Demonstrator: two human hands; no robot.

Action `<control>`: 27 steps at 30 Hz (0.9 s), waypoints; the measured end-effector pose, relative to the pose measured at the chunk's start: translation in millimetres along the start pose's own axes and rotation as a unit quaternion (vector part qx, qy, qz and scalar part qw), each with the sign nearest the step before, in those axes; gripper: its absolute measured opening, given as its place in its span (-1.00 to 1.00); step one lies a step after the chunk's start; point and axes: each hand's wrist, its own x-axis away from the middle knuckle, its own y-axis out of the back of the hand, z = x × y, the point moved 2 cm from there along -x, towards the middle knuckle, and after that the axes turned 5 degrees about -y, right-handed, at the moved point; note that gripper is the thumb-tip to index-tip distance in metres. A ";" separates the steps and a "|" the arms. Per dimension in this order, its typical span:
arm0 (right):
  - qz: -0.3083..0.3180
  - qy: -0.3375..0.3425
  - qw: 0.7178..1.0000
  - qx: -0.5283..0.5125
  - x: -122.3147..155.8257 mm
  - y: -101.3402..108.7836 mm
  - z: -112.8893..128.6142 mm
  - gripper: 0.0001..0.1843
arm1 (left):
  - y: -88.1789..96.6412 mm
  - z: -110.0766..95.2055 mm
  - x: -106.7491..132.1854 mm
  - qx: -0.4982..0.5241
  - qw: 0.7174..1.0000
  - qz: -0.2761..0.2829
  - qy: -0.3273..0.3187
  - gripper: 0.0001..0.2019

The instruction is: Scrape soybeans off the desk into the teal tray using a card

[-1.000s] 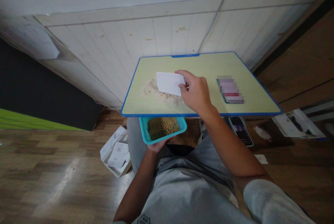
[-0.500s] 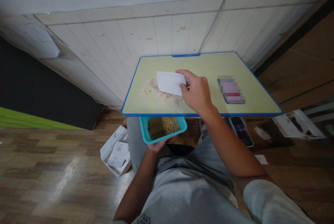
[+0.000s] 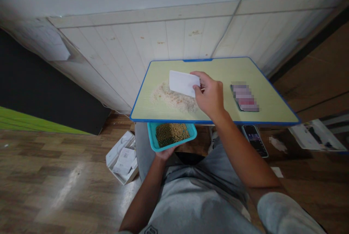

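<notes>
My right hand (image 3: 208, 92) pinches a flat white card (image 3: 184, 82) between thumb and fingers, holding it tilted over the table. Beneath and beside the card, a spread of pale grains (image 3: 171, 97) like rice lies on the tabletop, with a few tan bits among it. Below the table's front edge, my left hand (image 3: 167, 152) supports a turquoise plastic basket (image 3: 153, 141) from underneath; most of its fingers are hidden by it. Round tan beans (image 3: 174, 133), like soybeans, cover the basket's bottom, partly in shadow.
The small yellow-green table (image 3: 218, 68) has a blue rim and stands against a white panelled wall (image 3: 174, 37). A blurred-out phone-shaped object (image 3: 245, 97) lies on its right side. Below it, a lit phone (image 3: 255, 140) is near my leg. An open white box (image 3: 124, 161) sits on the floor at left.
The whole view has shifted slightly, so everything appears a little further right. The card is raised slightly above the grains, still in my right hand. The basket stays under the table edge.
</notes>
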 end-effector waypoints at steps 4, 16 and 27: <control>-0.015 -0.001 1.000 0.014 2.0 -4.6 1.1 -0.42 | 2.0 -1.2 -0.4 -0.003 1.000 0.018 0.001 -0.36; -0.015 -0.019 0.994 0.109 10.6 2.6 -1.2 -0.46 | 4.2 -0.6 -1.3 -0.029 0.999 0.027 -0.003 -0.34; -0.012 -0.046 0.991 0.126 21.4 22.8 -3.8 -0.44 | -7.1 -0.1 -1.5 -0.025 1.000 0.012 -0.007 -0.32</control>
